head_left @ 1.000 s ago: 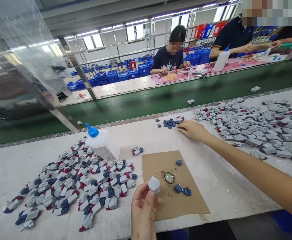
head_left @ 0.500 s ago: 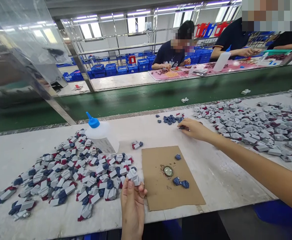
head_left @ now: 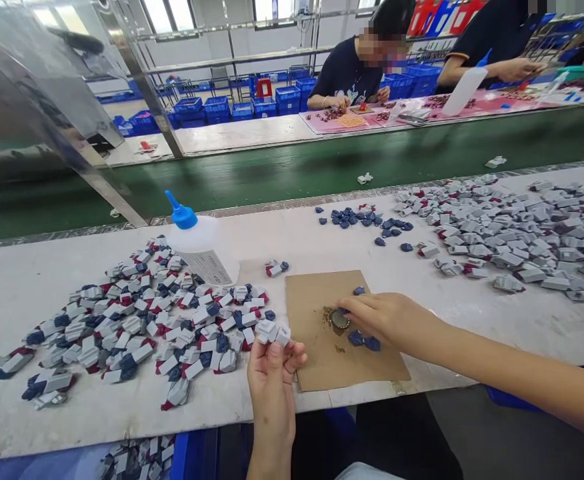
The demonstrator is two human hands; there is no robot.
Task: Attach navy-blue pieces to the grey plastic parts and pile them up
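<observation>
My left hand [head_left: 272, 373] is closed on a small grey plastic piece [head_left: 272, 331], held by the fingertips near the table's front edge, beside the pile of assembled grey, red and blue pieces [head_left: 137, 327]. My right hand [head_left: 382, 320] rests on the brown cardboard sheet [head_left: 322, 360], fingers pinched over the small round glue cap [head_left: 339, 320]. What those fingers hold is too small to make out. Two blue parts [head_left: 365, 342] lie just under that hand.
A glue bottle with a blue nozzle [head_left: 197, 243] lies behind the left pile. Loose blue parts [head_left: 362, 219] and a large heap of grey pieces [head_left: 512, 233] fill the right. A green conveyor belt [head_left: 272, 180] runs behind. Other people work at the far bench.
My right hand has come back from the loose blue parts at the far side down onto the cardboard by the glue cap. My left hand stayed low, still holding the grey piece.
</observation>
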